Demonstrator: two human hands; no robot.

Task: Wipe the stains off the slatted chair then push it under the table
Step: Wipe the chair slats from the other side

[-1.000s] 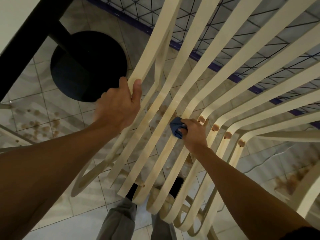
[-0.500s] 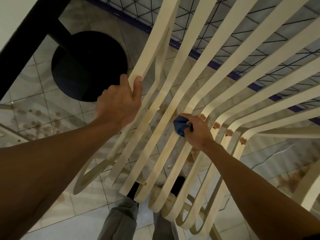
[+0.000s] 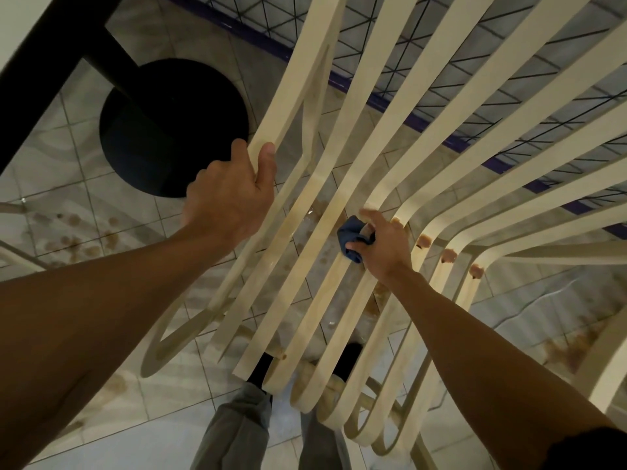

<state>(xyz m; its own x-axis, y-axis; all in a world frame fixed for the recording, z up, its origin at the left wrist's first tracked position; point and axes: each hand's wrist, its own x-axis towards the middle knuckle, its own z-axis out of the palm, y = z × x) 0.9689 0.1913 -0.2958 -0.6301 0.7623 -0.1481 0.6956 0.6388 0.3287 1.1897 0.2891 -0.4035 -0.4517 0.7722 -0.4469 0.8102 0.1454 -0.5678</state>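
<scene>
Wiping step in hand, by the look of things; pushing under the table not yet begun.

Slatted chair [image 3: 400,171] seen from above, cream bentwood slats running from upper right down to looped ends near the feet, standing on the tiled floor [image 3: 61,184] just beside the table's round black base [image 3: 173,127]. Table edge [image 3: 51,39] dark, in the upper left corner.

Left hand [image 3: 230,195] clamped on the outermost slat at the left, fingers curled over its edge, thumb [image 3: 266,164] pressed on top: a steadying grip, by judgement.

Right hand [image 3: 383,245] closed around a bunched blue cloth [image 3: 353,240], pressing it against a middle slat at the bend where seat meets back.

Brown stains [image 3: 448,256] plainly left on the bends of the slats just to the right of the cloth, three blobs in a row with runs below them, a fourth partly hidden by the fingers. Fainter brownish smears further down the slats. Brown spots on the floor tiles too, though no part of the task.

Next move, as a judgement: shifting the cloth rightward onto the neighbouring slat bends, one at a time, with firm pressure, and following the drip lines downward. Left-hand grip worth keeping against the rubbing force. Pushing in only once the slats look clean.
</scene>
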